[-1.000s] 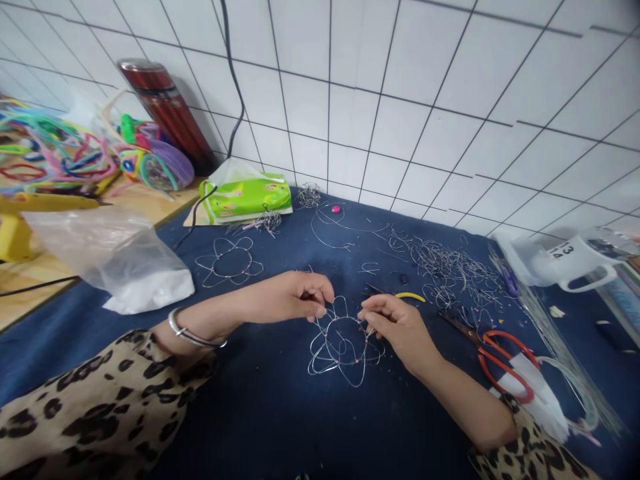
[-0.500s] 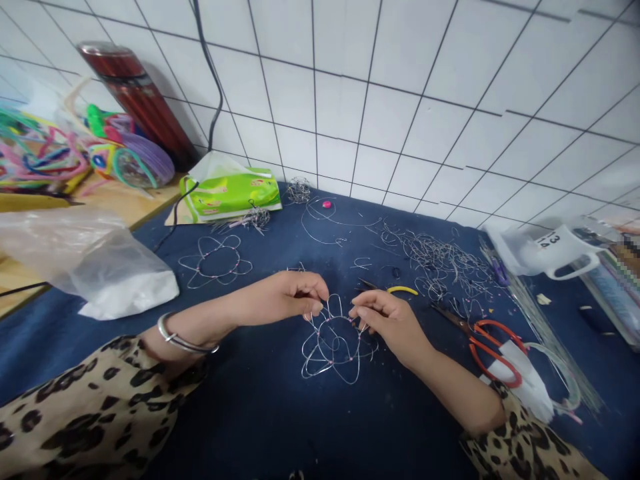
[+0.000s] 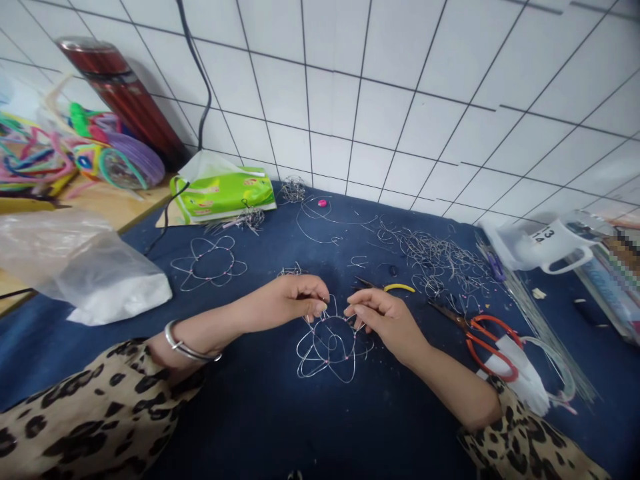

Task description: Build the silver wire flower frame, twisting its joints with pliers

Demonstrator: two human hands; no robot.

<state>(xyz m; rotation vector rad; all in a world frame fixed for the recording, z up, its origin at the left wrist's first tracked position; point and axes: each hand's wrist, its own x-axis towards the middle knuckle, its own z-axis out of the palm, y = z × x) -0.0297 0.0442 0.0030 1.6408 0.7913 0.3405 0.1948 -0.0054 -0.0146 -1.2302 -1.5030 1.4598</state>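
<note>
A silver wire flower frame (image 3: 327,362), made of a ring with petal loops and small pink beads, is between my two hands over the dark blue cloth. My left hand (image 3: 303,298) pinches its upper left part between thumb and fingertips. On the upper right side, my right hand (image 3: 383,317) has its thumb and fingers closed on a petal loop. The fingers hide parts of the wire there. Another wire flower frame (image 3: 209,263) lies flat to the left. Behind my right hand are pliers (image 3: 400,287) with a yellow handle.
Orange-handled scissors (image 3: 493,343) lie at right beside a bundle of straight wires (image 3: 545,333). Tangled wire scraps (image 3: 435,250) spread behind. A white pitcher (image 3: 543,243), green tissue pack (image 3: 225,195), plastic bag (image 3: 120,293) and red thermos (image 3: 125,100) surround the work area.
The view has shifted slightly, so the surroundings sit a little further left. Both hands keep their grip on the wire flower frame, with hardly any movement of the fingers.
</note>
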